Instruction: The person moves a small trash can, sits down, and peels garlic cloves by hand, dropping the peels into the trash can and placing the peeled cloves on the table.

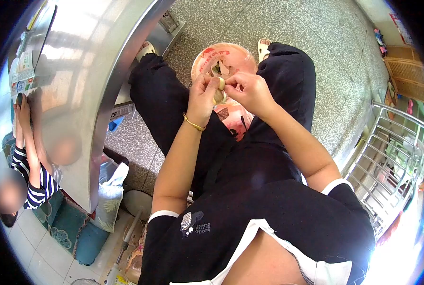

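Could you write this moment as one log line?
Left hand: pinches pale piece | Right hand: pinches at same piece | Below hands: pink container

Prob. a home: teal cushioned seat [70, 219], shiny tbl. [86, 61], speckled flr. [338, 71], woven-panel furn. [404, 70]

A grey speckled terrazzo floor [326, 33] spread from eleven o'clock round to two. On it, at twelve, stood a round pink container [202, 60] with red print on its rim; a cream open sandal [263, 51] rested at one o'clock, its mate at eleven. At ten, a shiny silver metal bench [81, 52] carried white printed packaging [24, 71] with green and blue patches.
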Demonstrator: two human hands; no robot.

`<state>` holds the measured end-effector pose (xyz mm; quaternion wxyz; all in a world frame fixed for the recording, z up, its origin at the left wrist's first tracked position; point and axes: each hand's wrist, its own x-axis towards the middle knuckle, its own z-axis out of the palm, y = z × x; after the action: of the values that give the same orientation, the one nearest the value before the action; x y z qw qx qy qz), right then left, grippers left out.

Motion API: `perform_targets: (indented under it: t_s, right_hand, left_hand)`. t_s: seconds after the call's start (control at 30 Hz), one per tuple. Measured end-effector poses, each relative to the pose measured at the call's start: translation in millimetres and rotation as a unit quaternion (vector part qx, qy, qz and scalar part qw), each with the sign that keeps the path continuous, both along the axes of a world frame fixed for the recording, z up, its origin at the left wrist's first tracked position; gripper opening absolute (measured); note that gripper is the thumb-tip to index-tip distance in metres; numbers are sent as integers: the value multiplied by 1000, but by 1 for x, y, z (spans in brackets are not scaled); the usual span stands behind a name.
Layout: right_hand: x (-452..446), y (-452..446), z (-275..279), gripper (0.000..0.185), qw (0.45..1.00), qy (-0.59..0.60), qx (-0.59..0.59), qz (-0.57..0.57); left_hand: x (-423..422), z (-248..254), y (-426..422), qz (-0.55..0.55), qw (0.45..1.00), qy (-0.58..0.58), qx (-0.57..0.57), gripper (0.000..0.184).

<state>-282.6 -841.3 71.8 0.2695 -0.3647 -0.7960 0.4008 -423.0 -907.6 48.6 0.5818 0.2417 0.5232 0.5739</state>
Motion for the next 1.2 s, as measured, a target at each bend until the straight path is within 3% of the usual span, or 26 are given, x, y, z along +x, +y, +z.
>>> perform_targets:
  t_s: [0.13,0.2,0.3,0.43,0.57,0.63,0.8,0.93,1.13,1.2]
  right_hand:
    - [0,1,2,10,999,-4,-50,-21]
    - [0,3,5,11,999,-5,-36,-15]
    - [-1,1,9,13,1000,-12,-7,-2]
    - [0,0,5,16,999,-51,3,15]
    - [5,3,-2,15,998,-52,4,31]
    - [8,5,-4,14,995,-57,-72,39]
    - [2,-1,3,10,1000,-3,-22,8]
    - [0,-6,5,14,1000,1,15,-11]
    - [3,-4,0,12,997,-30,64,28]
    - [4,-5,0,11,996,-43,73,27]
  left_hand:
    - [2,-1,0,-16,996,-83,-6,18]
    - [6,9,3,29,986,-165,-26,18]
    - [2,12,1,15,985,-173,-14,17]
    - [4,-5,1,51,992,-102,-48,16]
    - [1,-4,-2,-6,998,-47,-29,16]
    - [3,0,-1,-15,998,-42,-35,16]
    - [0,6,2,18,978,-200,-64,19]
    - [-4,10,1,-8,969,-246,-34,19]
    - [1,-7,-1,27,994,-81,-67,17]
    - [1,-3,-2,-11,998,14,-56,20]
